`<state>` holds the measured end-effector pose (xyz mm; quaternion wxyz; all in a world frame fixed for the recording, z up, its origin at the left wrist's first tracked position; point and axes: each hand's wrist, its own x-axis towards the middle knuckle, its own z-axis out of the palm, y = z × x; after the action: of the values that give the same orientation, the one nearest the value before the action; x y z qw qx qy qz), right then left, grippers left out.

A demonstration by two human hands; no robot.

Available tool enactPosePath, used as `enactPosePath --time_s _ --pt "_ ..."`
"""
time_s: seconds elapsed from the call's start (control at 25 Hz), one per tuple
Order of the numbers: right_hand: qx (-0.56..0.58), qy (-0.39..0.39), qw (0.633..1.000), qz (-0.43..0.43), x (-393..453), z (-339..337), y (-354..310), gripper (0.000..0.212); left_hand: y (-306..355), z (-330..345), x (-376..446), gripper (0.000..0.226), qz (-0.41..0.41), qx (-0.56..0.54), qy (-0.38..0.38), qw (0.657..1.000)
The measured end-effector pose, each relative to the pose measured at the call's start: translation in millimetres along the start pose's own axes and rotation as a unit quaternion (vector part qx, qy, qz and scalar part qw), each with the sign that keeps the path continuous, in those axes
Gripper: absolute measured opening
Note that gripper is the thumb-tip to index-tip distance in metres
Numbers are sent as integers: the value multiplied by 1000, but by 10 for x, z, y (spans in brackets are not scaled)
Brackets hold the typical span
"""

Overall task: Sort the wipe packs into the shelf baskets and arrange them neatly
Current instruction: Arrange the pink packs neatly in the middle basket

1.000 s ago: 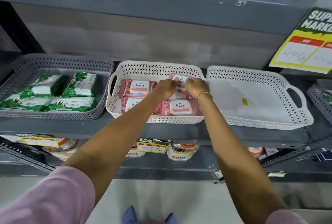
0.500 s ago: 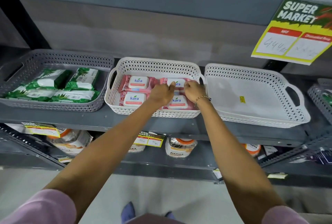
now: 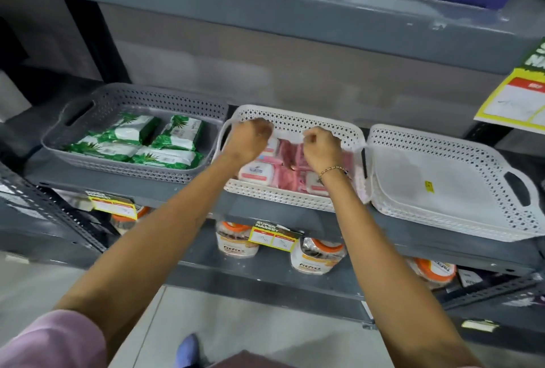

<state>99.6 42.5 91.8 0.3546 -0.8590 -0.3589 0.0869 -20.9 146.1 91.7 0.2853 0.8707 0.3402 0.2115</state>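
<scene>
Supermarket aisle
Grey metal shelving [image 3: 295, 214] carries yellow price tags [image 3: 272, 238] (one reads "SUPER MARKET") above packaged goods [image 3: 317, 255]

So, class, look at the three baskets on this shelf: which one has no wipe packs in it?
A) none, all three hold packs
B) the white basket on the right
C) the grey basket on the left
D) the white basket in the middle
B: the right white basket shows only a bare floor with a small yellow sticker, while the grey basket holds green packs and the middle basket holds pink packs.
</scene>
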Motion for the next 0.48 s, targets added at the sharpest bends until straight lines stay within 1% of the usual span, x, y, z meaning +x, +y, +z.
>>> enactPosePath --time_s 0.08,0.12,0.16,0.2,0.24,0.28,0.32,0.36,0.4,0.44,0.48 --pt "51 -27 997 -49 -91 238 -399 29 -440 -415 52 32 -37 -19 82 996" --pt "82 -46 994 -62 -131 400 -633 29 -729 -633 98 31 -73 -23 113 991" --pt "133 -68 987 -61 -156 627 -898 29 -1069 -893 145 31 -106 -10 132 986" --pt "202 -103 974 -30 -188 837 -1138 29 -1388 -1111 177 31 -135 5 127 983" --pt "291 -158 943 28 -237 1039 -1379 31 -1676 -1299 204 32 -157 13 110 981" --pt "388 -223 888 106 -311 1303 -1682 34 -1970 -1525 223 35 -176 9 88 980" --pt "458 -275 825 184 -415 1531 -1958 35 -2208 -1688 261 39 -185 11 60 981" --pt "500 -302 776 238 -507 1750 -2184 30 -2382 -1793 311 42 -184 25 25 982" --pt "520 -305 751 268 -566 1934 -2337 22 -2476 -1829 354 46 -175 49 -17 983" --pt "526 -301 743 284 -586 2086 -2445 17 -2512 -1842 390 50 -166 77 -59 981" --pt "528 -289 743 295 -602 2219 -2577 22 -2571 -1878 440 54 -155 104 -99 977"
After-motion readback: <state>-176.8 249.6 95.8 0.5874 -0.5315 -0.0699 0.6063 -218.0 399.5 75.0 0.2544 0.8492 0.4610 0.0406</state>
